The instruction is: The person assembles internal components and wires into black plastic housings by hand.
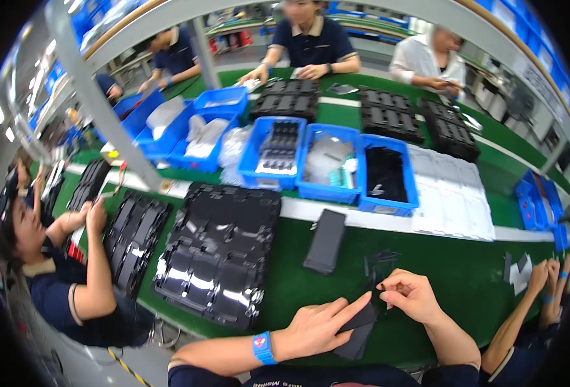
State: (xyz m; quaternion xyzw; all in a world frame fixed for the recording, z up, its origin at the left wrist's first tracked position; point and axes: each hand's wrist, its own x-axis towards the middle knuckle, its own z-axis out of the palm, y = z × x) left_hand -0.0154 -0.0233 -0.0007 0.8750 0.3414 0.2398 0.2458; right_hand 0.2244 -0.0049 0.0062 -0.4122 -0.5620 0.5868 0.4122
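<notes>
My left hand rests with outstretched fingers on a dark grey flat rectangular piece, steadying it near the table's front edge. A second dark flat piece lies partly beneath it. At the far end of the held piece, my right hand pinches a small black strip between thumb and forefinger. Several thin black strips lie loose on the green table just beyond my hands. Farther back, a stack of dark rectangular pieces lies by itself.
Left of me sits a large glossy black tray. Blue bins line the middle, one holding black material, others clear bags and parts. A white tray lies to their right. Co-workers sit around the green table, with hands close on my right.
</notes>
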